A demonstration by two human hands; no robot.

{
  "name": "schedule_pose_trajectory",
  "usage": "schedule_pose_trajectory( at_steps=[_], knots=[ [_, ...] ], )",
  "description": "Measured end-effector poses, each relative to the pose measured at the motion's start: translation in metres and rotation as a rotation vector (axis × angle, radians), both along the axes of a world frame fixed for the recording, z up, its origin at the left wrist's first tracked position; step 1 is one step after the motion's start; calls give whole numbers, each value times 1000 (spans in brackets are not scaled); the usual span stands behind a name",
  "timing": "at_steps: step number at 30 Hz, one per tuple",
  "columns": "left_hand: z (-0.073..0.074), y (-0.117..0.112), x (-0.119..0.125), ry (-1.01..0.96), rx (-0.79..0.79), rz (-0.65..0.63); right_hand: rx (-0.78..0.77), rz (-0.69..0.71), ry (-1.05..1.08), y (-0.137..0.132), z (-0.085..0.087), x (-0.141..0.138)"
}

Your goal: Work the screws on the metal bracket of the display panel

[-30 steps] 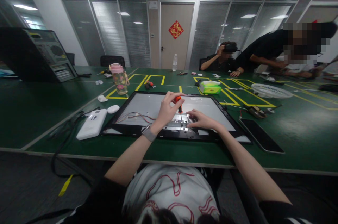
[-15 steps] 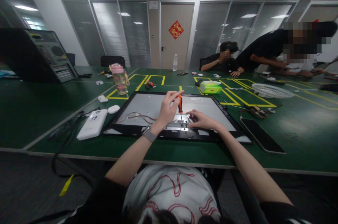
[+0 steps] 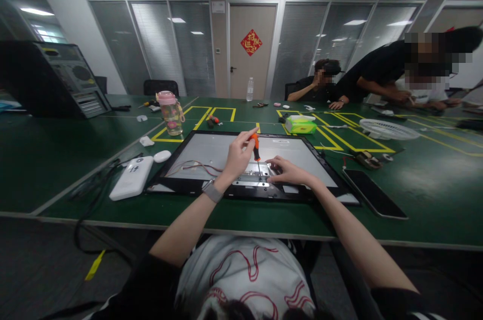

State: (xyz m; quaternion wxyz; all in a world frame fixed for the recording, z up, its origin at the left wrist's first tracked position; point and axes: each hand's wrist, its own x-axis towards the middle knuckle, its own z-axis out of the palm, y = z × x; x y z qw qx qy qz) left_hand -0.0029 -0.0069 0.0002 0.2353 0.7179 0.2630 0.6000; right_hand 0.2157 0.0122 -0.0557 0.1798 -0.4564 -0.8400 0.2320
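My left hand [image 3: 239, 154], with a watch on its wrist, is closed on the orange and black handle of a screwdriver [image 3: 256, 148]. The screwdriver stands nearly upright, tilted slightly, its tip down on a metal bracket [image 3: 247, 177]. At the bracket's right end is my right hand [image 3: 289, 171], thumb and curled fingers around that end. Beneath both hands a display panel [image 3: 204, 149] with a black frame lies flat, its pale grey back up. Thin wires [image 3: 196, 165] run across it from the left to the bracket. The screw under the tip is too small to make out.
Left of the panel lie a white power bank [image 3: 132, 177], a white oval case [image 3: 162, 156] and a pink-lidded bottle [image 3: 170, 113]. To the right are a dark phone [image 3: 373, 193], a green tissue pack [image 3: 301, 125] and a white racket-like frame [image 3: 388, 129]. Two people [image 3: 320, 86] are across the table.
The screwdriver handle has tipped slightly left and my left hand has shifted a little with it. My right hand and the panel stay where they were.
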Motion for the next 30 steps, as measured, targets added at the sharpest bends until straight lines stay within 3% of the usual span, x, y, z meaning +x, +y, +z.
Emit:
schedule_pose_trajectory(
  at_steps=[5, 12, 18, 23, 27, 30],
  knots=[
    [2, -3, 0, 14, 39, 77, 9, 3, 1, 1, -1, 0],
    [2, -4, 0, 0, 27, 1, 7, 5, 4, -1, 1, 0],
    [1, -4, 0, 57, 116, 205, 9, 0, 18, -1, 0, 0],
    [-1, -2, 0, 72, 55, 99, 16, 0, -3, -1, 1, -1],
    [1, -3, 0, 65, 60, 147, 18, 2, 2, -2, 1, -1],
    [1, -3, -1, 62, 35, 96, 16, 1, -1, -2, 1, -1]
  ],
)
